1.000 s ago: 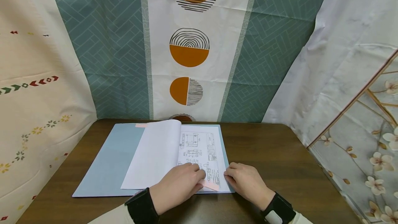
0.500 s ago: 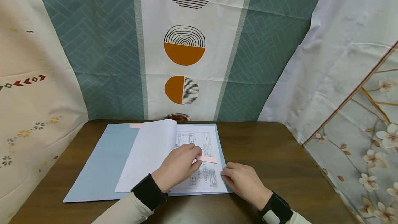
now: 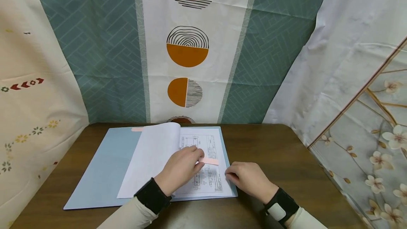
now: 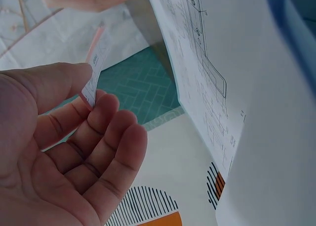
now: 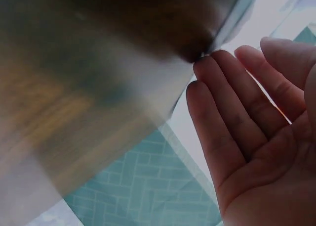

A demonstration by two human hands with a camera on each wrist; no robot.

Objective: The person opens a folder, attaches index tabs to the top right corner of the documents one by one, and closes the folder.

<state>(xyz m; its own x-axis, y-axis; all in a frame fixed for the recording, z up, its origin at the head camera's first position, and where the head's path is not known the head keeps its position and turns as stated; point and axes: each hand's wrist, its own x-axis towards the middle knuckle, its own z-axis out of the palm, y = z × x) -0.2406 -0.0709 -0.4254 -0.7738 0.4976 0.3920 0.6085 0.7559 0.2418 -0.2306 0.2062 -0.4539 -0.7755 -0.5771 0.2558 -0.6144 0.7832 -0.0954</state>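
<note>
Left hand (image 3: 182, 167): grip pinching pink paper strip (image 3: 211, 161)
Long axis: towards three o'clock
Right hand (image 3: 249, 179): empty, four o'clock

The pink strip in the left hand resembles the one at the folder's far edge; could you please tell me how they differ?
The near strip is pinched in the left hand, while the far strip is unheld. The near strip is over the printed page; the far strip shows at the far edge of the blue folder. Both are pale pink.
</note>
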